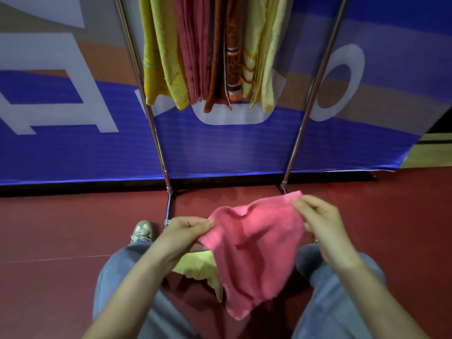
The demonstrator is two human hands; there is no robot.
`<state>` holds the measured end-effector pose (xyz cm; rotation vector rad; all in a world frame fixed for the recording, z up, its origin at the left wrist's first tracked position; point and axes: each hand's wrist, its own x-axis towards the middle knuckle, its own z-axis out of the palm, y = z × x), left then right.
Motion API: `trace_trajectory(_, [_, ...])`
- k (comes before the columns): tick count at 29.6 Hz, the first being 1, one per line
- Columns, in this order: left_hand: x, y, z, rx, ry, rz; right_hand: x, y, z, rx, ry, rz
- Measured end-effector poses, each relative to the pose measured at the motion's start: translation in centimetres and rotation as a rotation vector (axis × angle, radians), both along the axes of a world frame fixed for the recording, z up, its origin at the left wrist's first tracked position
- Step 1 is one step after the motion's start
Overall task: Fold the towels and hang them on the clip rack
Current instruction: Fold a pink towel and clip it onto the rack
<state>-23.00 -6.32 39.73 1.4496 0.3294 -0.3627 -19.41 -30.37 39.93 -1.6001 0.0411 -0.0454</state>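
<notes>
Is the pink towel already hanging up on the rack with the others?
No, the pink towel is held low in front of the rack, pinched by the left hand and the right hand.

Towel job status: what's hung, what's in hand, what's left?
Done: yellow, red and orange towels hang on the rack. In hand: left hand and right hand pinch the pink towel by its top corners, spread out, not yet hung. Left: fold and clip it, then the yellow towel beneath it, between the knees.
</notes>
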Motion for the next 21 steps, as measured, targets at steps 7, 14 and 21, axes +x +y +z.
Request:
trace_trajectory(7, [-0.2,-3.0,0.0,-0.135,0.101,0.039,-2.9,6.1,-2.8,-0.238,-0.163,0.196])
trace_trajectory(14, [-0.7,-2.7,-1.1,-0.171,0.194,0.077,-5.5,7.7,-4.3,-0.486,-0.220,0.301])
trace_trajectory(21, [-1.1,-1.7,-2.3,-0.038,0.122,-0.068,-6.2,7.4,-4.4,-0.421,-0.157,0.473])
